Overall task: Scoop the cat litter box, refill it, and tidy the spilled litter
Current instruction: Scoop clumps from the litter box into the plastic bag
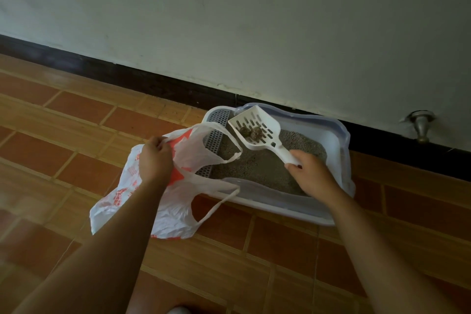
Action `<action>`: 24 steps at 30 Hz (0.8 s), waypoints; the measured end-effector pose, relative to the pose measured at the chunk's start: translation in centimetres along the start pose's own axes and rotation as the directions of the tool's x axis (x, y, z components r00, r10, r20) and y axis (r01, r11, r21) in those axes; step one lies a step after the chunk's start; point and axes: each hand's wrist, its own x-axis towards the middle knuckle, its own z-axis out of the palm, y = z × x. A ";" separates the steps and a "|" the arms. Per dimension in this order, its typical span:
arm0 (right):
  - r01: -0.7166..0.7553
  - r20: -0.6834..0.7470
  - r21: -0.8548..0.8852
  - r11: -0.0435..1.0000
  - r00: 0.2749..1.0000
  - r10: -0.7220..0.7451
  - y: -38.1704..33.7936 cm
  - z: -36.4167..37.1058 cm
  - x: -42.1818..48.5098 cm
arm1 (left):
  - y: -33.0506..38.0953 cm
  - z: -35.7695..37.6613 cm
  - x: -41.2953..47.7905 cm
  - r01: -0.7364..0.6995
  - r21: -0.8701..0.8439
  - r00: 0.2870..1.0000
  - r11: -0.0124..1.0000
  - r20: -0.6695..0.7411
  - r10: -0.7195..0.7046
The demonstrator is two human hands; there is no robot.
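My right hand is gripping the handle of the white slotted scoop, centre right of the frame. The scoop is holding dark clumps above the grey litter. My left hand is pinching the white-and-orange plastic bag, which is overlapping the litter box at its left end.

both bare forearms reach forward from the lower edge, left arm angled up to the right, right arm angled up to the left. the left hand, back up, has its fingers curled into the top of a bag. the right hand, well apart from it, grips a scoop by the handle end.
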 end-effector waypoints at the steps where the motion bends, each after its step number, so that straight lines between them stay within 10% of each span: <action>1: 0.024 0.008 0.015 1.000 1.000 -0.024 -0.5 -0.3 -0.1 | 0.0 0.0 0.0 0.006 -0.004 1.000 1.000 0.007 -0.006; 24: 0.259 0.428 -0.202 0.945 0.891 -0.152 -10.0 4.2 2.9 | -1.5 -6.4 0.4 0.122 -0.344 0.986 0.931 0.149 -0.074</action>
